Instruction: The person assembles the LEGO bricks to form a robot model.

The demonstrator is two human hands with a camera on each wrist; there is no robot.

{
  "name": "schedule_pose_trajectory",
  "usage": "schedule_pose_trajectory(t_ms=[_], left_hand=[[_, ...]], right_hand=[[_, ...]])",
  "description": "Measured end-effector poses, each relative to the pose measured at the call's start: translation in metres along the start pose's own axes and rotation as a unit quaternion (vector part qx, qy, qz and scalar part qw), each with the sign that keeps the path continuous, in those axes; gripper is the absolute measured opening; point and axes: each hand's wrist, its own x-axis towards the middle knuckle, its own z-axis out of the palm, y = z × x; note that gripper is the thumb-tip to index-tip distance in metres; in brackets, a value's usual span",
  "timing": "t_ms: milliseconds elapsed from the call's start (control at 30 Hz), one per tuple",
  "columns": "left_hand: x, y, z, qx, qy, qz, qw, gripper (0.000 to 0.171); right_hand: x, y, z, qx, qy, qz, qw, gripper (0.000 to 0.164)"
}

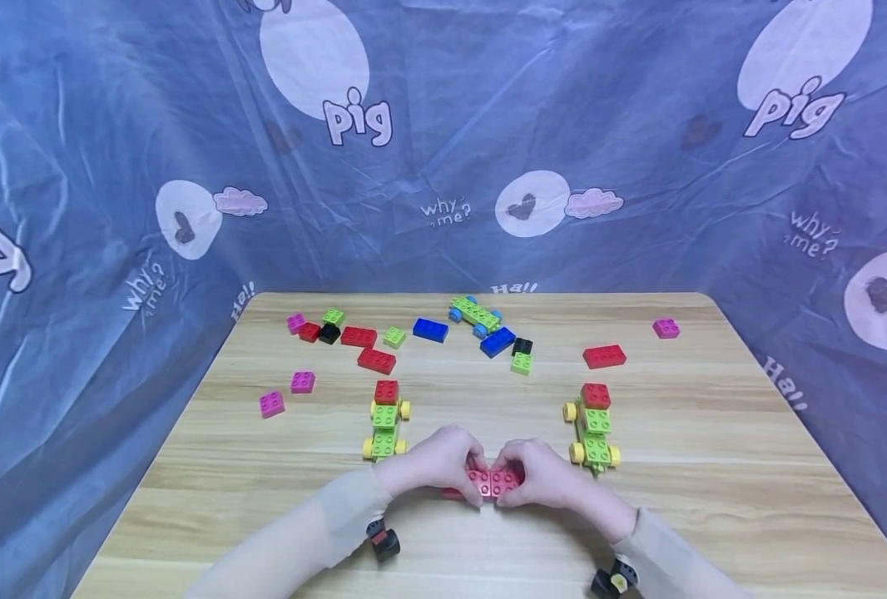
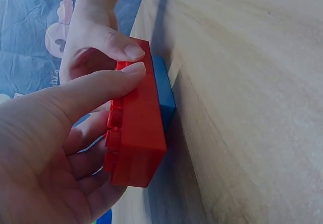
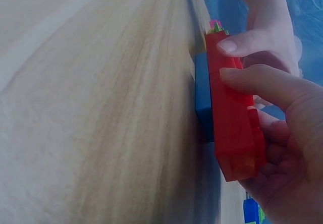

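Note:
Two red building bricks meet end to end in front of me, the left red brick point(image 1: 479, 480) and the right red brick point(image 1: 505, 480), with studs facing up. Beneath both of them runs a blue brick point(image 2: 162, 90), lying close over the tabletop. My left hand point(image 1: 445, 459) pinches the left red brick between thumb and fingers. On the other side, my right hand point(image 1: 539, 472) grips the right red brick point(image 3: 231, 120) the same way. Both thumbs press the near faces beside the seam, and the fingers behind are partly hidden.
Left and right of my hands stand stacked cars with yellow wheels, the left car point(image 1: 385, 423) and right car point(image 1: 595, 424). Farther back lie a green car base point(image 1: 475, 313), blue bricks point(image 1: 430, 330), red bricks point(image 1: 604, 356) and pink bricks point(image 1: 303, 382). Blue cloth point(image 1: 443, 150) hangs around the table.

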Motion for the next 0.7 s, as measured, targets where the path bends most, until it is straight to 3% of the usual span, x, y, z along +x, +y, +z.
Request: schedule_pose_trajectory(t_ms=[333, 700], left_hand=[[-0.0023, -0.0033, -0.0017, 0.009, -0.012, 0.043, 0.9990, 0.040], [-0.0025, -0.0039, -0.0043, -0.011, -0.009, 0.038, 0.9992, 0.033]], right_hand=[[0.0002, -0.0019, -0.0018, -0.013, -0.007, -0.004, 1.000, 0.033], [0.0007, -0.0015, -0.0023, -0.007, -0.008, 0.000, 1.000, 0.033]])
